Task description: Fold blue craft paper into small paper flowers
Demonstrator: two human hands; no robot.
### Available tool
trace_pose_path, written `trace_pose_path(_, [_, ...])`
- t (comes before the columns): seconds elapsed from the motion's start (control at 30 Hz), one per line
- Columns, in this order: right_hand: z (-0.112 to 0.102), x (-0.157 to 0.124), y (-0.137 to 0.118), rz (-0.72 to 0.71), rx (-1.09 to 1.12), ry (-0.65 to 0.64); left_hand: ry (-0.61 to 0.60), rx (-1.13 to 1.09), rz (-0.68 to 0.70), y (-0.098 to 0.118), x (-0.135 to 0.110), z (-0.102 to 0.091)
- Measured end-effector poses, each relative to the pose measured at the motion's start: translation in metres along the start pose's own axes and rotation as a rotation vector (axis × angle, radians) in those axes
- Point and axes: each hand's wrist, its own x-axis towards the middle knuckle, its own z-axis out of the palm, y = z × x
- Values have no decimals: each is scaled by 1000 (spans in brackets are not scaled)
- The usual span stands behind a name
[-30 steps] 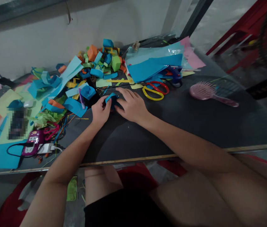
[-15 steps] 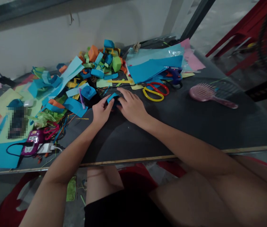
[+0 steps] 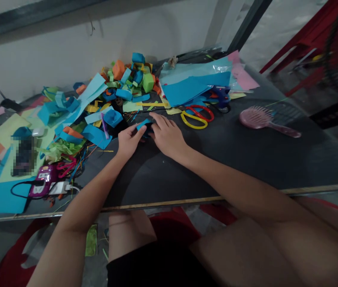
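Observation:
Between my hands is a small folded piece of blue paper point(image 3: 144, 124), partly hidden by the fingers. My left hand point(image 3: 129, 140) pinches its left side, thumb against fingers. My right hand point(image 3: 169, 135) closes on its right side, the forefinger raised and stretched away from me. Just left of my left hand lie a blue paper shape point(image 3: 112, 117) and a purple pen point(image 3: 105, 126). Right of my right hand rest scissors point(image 3: 195, 119) with one red and one yellow handle loop.
Behind my hands is a heap of folded paper shapes point(image 3: 148, 82). Blue sheets point(image 3: 187, 89), a blue glue gun point(image 3: 221, 95) and a pink hairbrush point(image 3: 254, 117) lie to the right. At left are a purple power strip point(image 3: 44, 179), pink-handled scissors point(image 3: 67, 165) and paper scraps.
The blue paper tilts slightly differently between my fingers, with both hands staying in nearly the same place. The view has shifted a little, moving the items at left slightly rightward.

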Motion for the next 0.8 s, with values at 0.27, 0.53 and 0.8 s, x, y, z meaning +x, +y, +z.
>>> trace_pose_path(0.27, [8,0,7,10,-38,-21,-57,-66,-43,-4,4,-1])
trace_pose_path(0.53, [12,0,9,27,-10,-52,-80,-74,-41,-6,5,-1])
trace_pose_path(0.8, [-2,2,2,12,8,9,-54,-83,-52,-4,5,-1])
